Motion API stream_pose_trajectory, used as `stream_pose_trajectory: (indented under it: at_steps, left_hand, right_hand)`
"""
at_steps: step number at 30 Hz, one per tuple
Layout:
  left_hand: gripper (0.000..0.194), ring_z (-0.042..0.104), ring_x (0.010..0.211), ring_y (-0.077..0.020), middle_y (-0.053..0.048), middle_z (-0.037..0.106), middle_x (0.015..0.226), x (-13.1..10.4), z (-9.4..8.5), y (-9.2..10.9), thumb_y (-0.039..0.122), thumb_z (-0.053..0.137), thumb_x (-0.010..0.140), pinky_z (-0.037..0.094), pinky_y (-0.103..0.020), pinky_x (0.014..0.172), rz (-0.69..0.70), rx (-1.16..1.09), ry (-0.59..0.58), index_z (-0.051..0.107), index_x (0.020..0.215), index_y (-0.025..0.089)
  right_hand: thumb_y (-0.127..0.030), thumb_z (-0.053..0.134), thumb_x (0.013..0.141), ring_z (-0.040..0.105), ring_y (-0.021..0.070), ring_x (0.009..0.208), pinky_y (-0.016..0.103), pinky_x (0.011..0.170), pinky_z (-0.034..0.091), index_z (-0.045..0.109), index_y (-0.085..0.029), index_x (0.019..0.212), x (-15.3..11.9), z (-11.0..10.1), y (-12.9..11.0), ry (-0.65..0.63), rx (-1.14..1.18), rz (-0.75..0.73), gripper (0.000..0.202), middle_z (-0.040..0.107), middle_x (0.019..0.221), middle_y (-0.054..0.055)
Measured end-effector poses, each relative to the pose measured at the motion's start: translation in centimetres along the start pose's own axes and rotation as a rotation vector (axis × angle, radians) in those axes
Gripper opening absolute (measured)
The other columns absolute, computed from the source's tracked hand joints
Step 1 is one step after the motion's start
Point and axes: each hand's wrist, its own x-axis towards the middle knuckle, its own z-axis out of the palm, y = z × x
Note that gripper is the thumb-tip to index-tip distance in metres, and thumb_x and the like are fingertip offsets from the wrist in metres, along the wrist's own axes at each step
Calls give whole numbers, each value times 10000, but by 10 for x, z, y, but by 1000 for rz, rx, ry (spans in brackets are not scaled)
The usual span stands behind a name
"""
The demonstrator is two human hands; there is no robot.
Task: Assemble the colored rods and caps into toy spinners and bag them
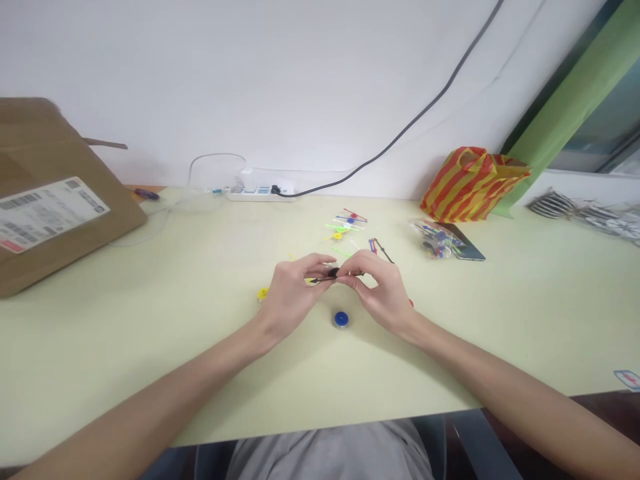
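Both hands meet above the middle of the table, around a small black piece with a thin black arrow-like pointer. My left hand pinches it from the left, and the pointer's tip sticks out under the fingers. From the right, my right hand grips the same piece between thumb and forefinger. A round blue piece rests on the table just below the hands. Beside my left hand sits a yellow round piece. A bit of red shows past my right hand, mostly hidden.
Coloured pointers lie behind the hands. Farther right are a clear bag of parts, a dark phone and a striped bag. A cardboard box stands left; a power strip lies along the wall.
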Motion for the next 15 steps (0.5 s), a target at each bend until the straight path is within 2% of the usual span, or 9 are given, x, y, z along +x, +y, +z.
stream_pose_trajectory:
  at_steps: [3, 6, 10, 12, 15]
  left_hand:
    - [163, 769, 935, -217, -4, 792, 974, -2, -3, -1, 180, 701, 842, 622, -317, 853, 114, 87, -26, 724, 997, 226]
    - [165, 770, 912, -194, 15, 793, 969, -4, -6, -1, 160, 666, 871, 603, -278, 816, 222, 178, -40, 712, 1010, 237]
    - [182, 769, 910, -196, 9, 795, 994, -5, -7, 1, 170, 642, 884, 596, -277, 805, 259, 226, -59, 711, 1037, 239]
    - [217, 763, 943, -193, 4, 793, 1022, -4, -8, 2, 151, 609, 892, 596, -286, 850, 262, 211, -81, 712, 1062, 237]
    - [264, 744, 1018, -193, -19, 776, 1109, -3, -10, 7, 145, 594, 897, 585, -312, 937, 297, 173, -99, 705, 1124, 222]
  right_hand:
    - [-199, 655, 945, 595, 188, 799, 352, 732, 506, 619, -232, 847, -2, 1, 1, -11, 7, 14, 110, 651, 826, 22]
    - [-195, 659, 941, 588, 190, 790, 357, 730, 496, 600, -231, 834, -3, 3, 0, 0, -12, 18, 127, 641, 811, 18]
    - [-230, 669, 936, 583, 199, 769, 368, 717, 503, 576, -238, 834, -4, 4, -2, 42, -78, 28, 138, 631, 797, 21]
    - [-256, 682, 928, 596, 210, 816, 372, 727, 520, 581, -246, 926, -4, 4, -2, 76, -117, 22, 102, 641, 877, 37]
    - [-275, 673, 939, 633, 231, 929, 397, 790, 552, 574, -260, 1144, -5, 2, -1, 93, -166, -29, 228, 662, 1053, 77]
